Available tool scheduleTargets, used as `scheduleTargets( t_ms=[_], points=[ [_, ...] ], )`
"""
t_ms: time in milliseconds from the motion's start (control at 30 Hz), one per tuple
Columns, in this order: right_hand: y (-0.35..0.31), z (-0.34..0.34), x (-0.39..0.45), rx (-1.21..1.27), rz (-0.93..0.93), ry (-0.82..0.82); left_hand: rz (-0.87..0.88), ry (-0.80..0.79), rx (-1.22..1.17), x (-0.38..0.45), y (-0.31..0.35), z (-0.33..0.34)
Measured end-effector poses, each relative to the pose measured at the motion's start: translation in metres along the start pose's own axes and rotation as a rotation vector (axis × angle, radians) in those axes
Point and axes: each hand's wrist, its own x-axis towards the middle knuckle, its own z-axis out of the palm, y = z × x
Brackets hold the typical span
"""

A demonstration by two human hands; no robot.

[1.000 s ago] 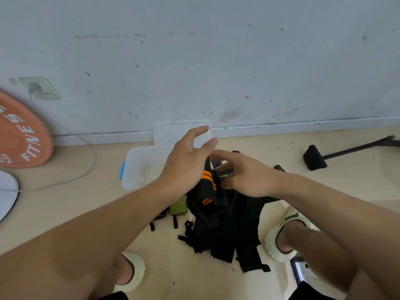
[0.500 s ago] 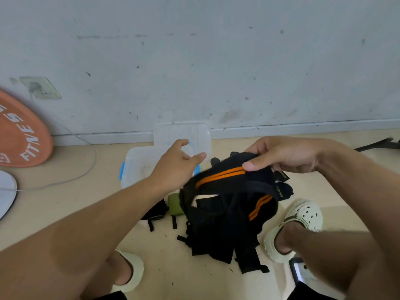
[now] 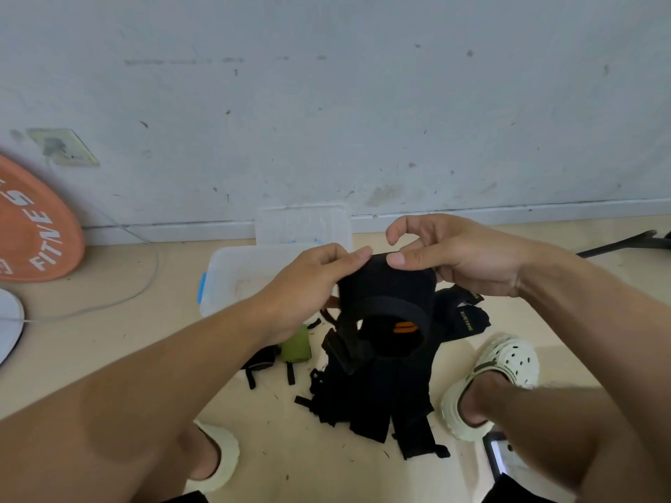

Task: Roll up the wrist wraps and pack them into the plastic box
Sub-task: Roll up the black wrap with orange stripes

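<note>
A black wrist wrap with orange stripes [image 3: 386, 295] hangs in the air above a heap of black wraps [image 3: 385, 401] on the floor. My left hand [image 3: 308, 285] pinches its top edge from the left. My right hand [image 3: 454, 255] pinches the same edge from the right with thumb and fingers. The wrap's loose tail loops down toward the heap. The clear plastic box [image 3: 232, 274] with a blue latch stands open just behind my left hand, and its lid [image 3: 303, 223] leans against the wall.
A rolled green wrap [image 3: 296, 344] and a small black wrap [image 3: 259, 361] lie left of the heap. My feet in pale clogs [image 3: 497, 375] flank it. An orange weight plate [image 3: 29, 226] and a white cable [image 3: 109, 299] sit at the left, a black bar [image 3: 624, 243] at the far right.
Both hands have come together at the top edge of the orange-striped wrap and lifted it. The right hand moved left; the left hand rose to pinch the wrap.
</note>
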Motion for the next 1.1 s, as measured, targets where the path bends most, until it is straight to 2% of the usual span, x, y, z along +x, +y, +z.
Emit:
scheduleTargets(
  t_ms=[233,333,433,633,767,933,1000,1100],
  points=[
    [-0.008,-0.024,-0.020,-0.218,0.220,-0.190,-0.092,0.288,-0.125,0.013,0.002,-0.020],
    [-0.006,-0.023,-0.018,-0.110,0.124,-0.074,-0.127,0.249,-0.059,0.016,-0.004,-0.024],
    [-0.005,-0.011,-0.009,0.011,-0.012,0.044,-0.010,0.227,0.032,0.010,-0.001,-0.013],
    [-0.001,0.009,0.001,0.134,-0.098,0.105,0.357,0.135,0.096,-0.010,0.003,0.011],
    [-0.001,0.015,0.003,0.179,-0.129,0.051,0.447,0.232,0.286,-0.010,-0.003,0.010],
    [0.000,0.010,0.001,0.191,-0.163,-0.098,0.470,0.265,0.207,-0.007,-0.002,0.005],
    [0.000,0.015,0.001,0.183,-0.167,-0.029,0.451,0.295,0.157,-0.007,0.002,0.005],
    [0.002,0.025,0.001,0.008,-0.231,0.173,0.416,0.306,0.129,-0.007,0.004,0.007]
  ],
)
